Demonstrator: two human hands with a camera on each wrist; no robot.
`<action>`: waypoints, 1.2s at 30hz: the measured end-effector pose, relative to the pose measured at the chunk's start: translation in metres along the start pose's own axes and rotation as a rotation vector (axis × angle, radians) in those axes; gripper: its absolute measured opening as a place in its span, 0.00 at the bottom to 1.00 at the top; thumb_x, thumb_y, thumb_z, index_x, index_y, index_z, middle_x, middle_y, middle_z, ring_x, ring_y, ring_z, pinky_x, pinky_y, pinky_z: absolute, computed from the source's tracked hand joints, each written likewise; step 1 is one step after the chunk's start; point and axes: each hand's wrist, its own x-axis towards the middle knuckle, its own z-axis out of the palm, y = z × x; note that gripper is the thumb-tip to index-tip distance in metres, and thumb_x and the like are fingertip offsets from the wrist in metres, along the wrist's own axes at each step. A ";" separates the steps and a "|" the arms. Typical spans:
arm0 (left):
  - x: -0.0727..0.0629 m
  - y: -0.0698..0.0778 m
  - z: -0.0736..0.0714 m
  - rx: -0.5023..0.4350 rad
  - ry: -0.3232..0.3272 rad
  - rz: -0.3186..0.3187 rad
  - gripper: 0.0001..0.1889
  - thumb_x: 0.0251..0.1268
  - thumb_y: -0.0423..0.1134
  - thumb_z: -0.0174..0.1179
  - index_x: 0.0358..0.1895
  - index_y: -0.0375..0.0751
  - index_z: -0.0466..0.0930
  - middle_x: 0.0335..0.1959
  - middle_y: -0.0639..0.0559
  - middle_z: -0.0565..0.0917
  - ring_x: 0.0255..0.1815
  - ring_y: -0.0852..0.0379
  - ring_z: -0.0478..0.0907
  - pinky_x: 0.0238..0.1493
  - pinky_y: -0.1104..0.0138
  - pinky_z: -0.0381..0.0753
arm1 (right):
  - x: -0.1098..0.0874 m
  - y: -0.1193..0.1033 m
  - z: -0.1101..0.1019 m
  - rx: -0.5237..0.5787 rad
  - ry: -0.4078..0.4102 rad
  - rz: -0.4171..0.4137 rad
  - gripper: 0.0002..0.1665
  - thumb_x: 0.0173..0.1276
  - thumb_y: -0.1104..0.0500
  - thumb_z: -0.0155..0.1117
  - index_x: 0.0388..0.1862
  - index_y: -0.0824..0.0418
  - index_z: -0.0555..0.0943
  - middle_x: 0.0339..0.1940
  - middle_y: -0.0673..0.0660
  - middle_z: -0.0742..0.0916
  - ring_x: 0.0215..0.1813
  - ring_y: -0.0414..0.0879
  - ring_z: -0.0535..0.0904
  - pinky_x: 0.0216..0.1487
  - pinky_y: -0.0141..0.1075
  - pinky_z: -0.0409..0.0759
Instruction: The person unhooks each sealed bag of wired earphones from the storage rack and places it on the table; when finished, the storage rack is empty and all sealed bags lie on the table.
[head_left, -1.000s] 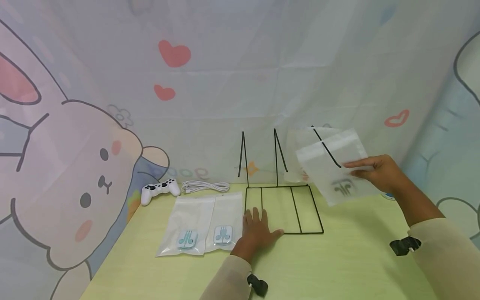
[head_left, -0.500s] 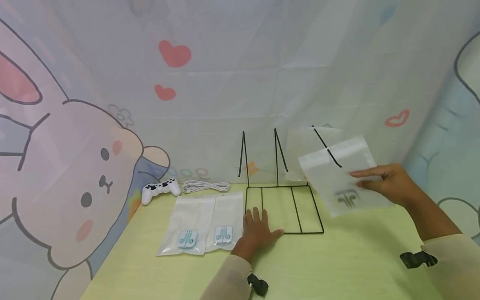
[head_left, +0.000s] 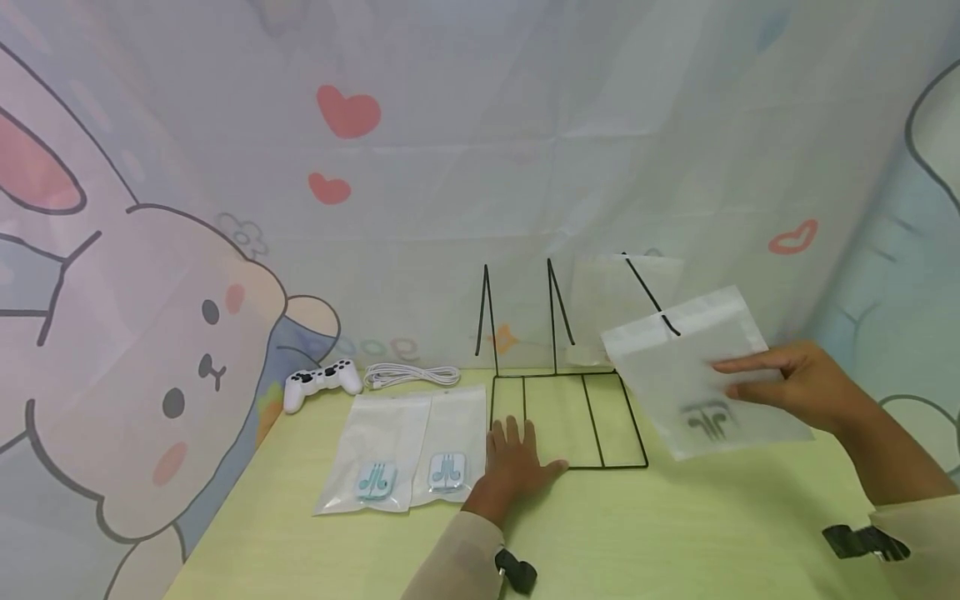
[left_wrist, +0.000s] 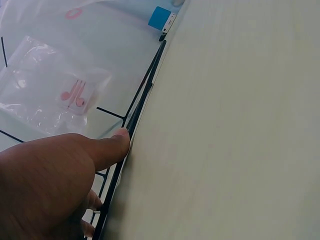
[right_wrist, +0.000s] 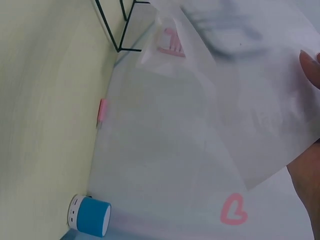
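My right hand (head_left: pixel 802 383) pinches the right side of a translucent zip bag (head_left: pixel 652 358) between thumb and fingers. Dark-looking earphones (head_left: pixel 707 422) show through its lower part. The bag's top edge is at the front tip of the rightmost hook of a black wire display rack (head_left: pixel 622 467). Further back on that hook hangs another clear bag (head_left: pixel 592 292); pink earphones (left_wrist: pixel 75 95) show inside it in the left wrist view. My left hand (head_left: pixel 513 467) lies with fingers spread over the front left corner of the rack's base, thumb along the front bar.
Two zip bags (head_left: pixel 390 433) with teal earphones lie left of the rack. Behind them are a white game controller (head_left: pixel 322 381) and a coiled white cable (head_left: pixel 411 374). A blue and white cylinder (right_wrist: pixel 93 216) and a pink pen-like item (right_wrist: pixel 102 110) stand out in the right wrist view.
The right hand has drawn the bag down, right and toward me; its top edge has gone from midway along the hook to the front tip. The left hand has stayed put.
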 end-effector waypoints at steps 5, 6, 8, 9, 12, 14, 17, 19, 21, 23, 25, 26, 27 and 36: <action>0.001 0.000 0.001 0.006 -0.012 -0.005 0.51 0.75 0.70 0.59 0.86 0.35 0.60 0.88 0.29 0.57 0.90 0.25 0.49 0.89 0.37 0.52 | -0.009 -0.004 -0.002 0.015 -0.009 -0.051 0.18 0.66 0.68 0.80 0.55 0.60 0.94 0.17 0.45 0.88 0.30 0.24 0.74 0.38 0.22 0.77; 0.001 0.000 0.001 0.015 -0.012 -0.004 0.52 0.75 0.71 0.59 0.86 0.34 0.60 0.88 0.29 0.58 0.90 0.25 0.49 0.89 0.37 0.52 | -0.011 -0.005 -0.002 0.017 -0.008 -0.060 0.18 0.66 0.68 0.80 0.55 0.60 0.94 0.18 0.43 0.88 0.32 0.22 0.76 0.39 0.21 0.78; 0.000 0.001 -0.001 0.017 -0.015 -0.005 0.51 0.75 0.71 0.59 0.86 0.35 0.60 0.88 0.29 0.57 0.90 0.26 0.49 0.89 0.37 0.52 | -0.015 -0.005 -0.003 0.017 -0.003 -0.079 0.19 0.66 0.69 0.80 0.55 0.58 0.94 0.34 0.40 0.95 0.48 0.21 0.83 0.46 0.18 0.79; 0.000 0.001 -0.001 0.021 -0.015 -0.007 0.52 0.75 0.70 0.59 0.86 0.35 0.60 0.88 0.29 0.57 0.90 0.26 0.49 0.89 0.37 0.52 | -0.016 -0.006 -0.002 0.027 0.001 -0.093 0.19 0.66 0.70 0.79 0.55 0.58 0.94 0.41 0.39 0.96 0.51 0.20 0.84 0.48 0.17 0.79; -0.001 0.002 -0.002 0.008 -0.012 -0.011 0.51 0.76 0.70 0.58 0.86 0.34 0.60 0.88 0.29 0.57 0.90 0.26 0.49 0.89 0.37 0.52 | -0.022 -0.006 -0.001 0.063 0.020 -0.141 0.22 0.63 0.75 0.78 0.53 0.59 0.95 0.54 0.40 0.95 0.56 0.22 0.86 0.51 0.17 0.81; -0.001 0.002 -0.002 -0.004 -0.022 -0.015 0.51 0.76 0.70 0.58 0.87 0.35 0.59 0.89 0.29 0.56 0.91 0.26 0.48 0.90 0.38 0.51 | -0.026 -0.007 0.001 0.086 0.039 -0.169 0.23 0.61 0.78 0.78 0.52 0.60 0.95 0.54 0.42 0.95 0.53 0.23 0.87 0.51 0.18 0.81; -0.003 0.003 -0.005 0.015 -0.031 -0.017 0.51 0.75 0.70 0.58 0.86 0.35 0.60 0.88 0.29 0.57 0.91 0.26 0.49 0.90 0.38 0.51 | -0.030 -0.008 0.003 0.110 0.061 -0.217 0.24 0.57 0.81 0.77 0.50 0.63 0.95 0.53 0.42 0.95 0.48 0.26 0.89 0.50 0.19 0.83; -0.004 0.005 -0.007 0.039 -0.035 -0.015 0.52 0.75 0.71 0.58 0.86 0.35 0.60 0.88 0.29 0.57 0.90 0.26 0.50 0.89 0.39 0.52 | -0.033 -0.009 0.005 0.134 0.062 -0.253 0.25 0.55 0.83 0.76 0.49 0.65 0.94 0.52 0.42 0.95 0.44 0.26 0.89 0.50 0.20 0.84; -0.005 0.006 -0.009 0.062 -0.036 -0.013 0.52 0.75 0.72 0.57 0.86 0.36 0.60 0.88 0.30 0.58 0.90 0.27 0.51 0.89 0.39 0.54 | -0.034 -0.008 0.007 0.160 0.056 -0.278 0.26 0.54 0.85 0.75 0.50 0.67 0.94 0.53 0.40 0.95 0.48 0.27 0.90 0.51 0.20 0.85; -0.005 0.006 -0.009 0.058 -0.036 -0.014 0.52 0.75 0.72 0.57 0.86 0.36 0.60 0.88 0.30 0.58 0.90 0.27 0.51 0.89 0.39 0.54 | -0.036 -0.007 0.010 0.198 0.050 -0.285 0.26 0.54 0.86 0.74 0.50 0.68 0.93 0.53 0.39 0.95 0.49 0.27 0.91 0.52 0.21 0.85; -0.004 0.006 -0.009 0.060 -0.035 -0.014 0.52 0.75 0.72 0.57 0.86 0.36 0.60 0.88 0.30 0.58 0.90 0.26 0.51 0.89 0.39 0.54 | -0.037 -0.004 0.014 0.223 0.051 -0.284 0.27 0.54 0.86 0.74 0.50 0.69 0.93 0.53 0.37 0.94 0.54 0.30 0.91 0.51 0.22 0.86; -0.004 0.005 -0.009 0.059 -0.035 -0.014 0.52 0.75 0.72 0.56 0.87 0.36 0.60 0.88 0.30 0.58 0.90 0.27 0.51 0.89 0.39 0.54 | -0.037 -0.003 0.016 0.232 0.050 -0.281 0.26 0.54 0.86 0.74 0.50 0.70 0.93 0.53 0.37 0.94 0.53 0.30 0.91 0.49 0.22 0.87; -0.004 0.005 -0.008 0.058 -0.035 -0.015 0.52 0.75 0.73 0.56 0.87 0.36 0.60 0.88 0.30 0.58 0.90 0.27 0.50 0.89 0.39 0.54 | -0.037 0.000 0.018 0.237 0.051 -0.279 0.26 0.54 0.86 0.74 0.50 0.70 0.93 0.46 0.36 0.95 0.48 0.28 0.91 0.45 0.22 0.86; -0.003 0.004 -0.008 0.059 -0.042 -0.015 0.52 0.75 0.73 0.56 0.87 0.36 0.59 0.89 0.30 0.57 0.91 0.27 0.50 0.89 0.39 0.54 | -0.037 0.031 0.027 0.352 -0.108 0.122 0.25 0.70 0.72 0.74 0.65 0.62 0.89 0.42 0.45 0.96 0.38 0.48 0.96 0.33 0.49 0.93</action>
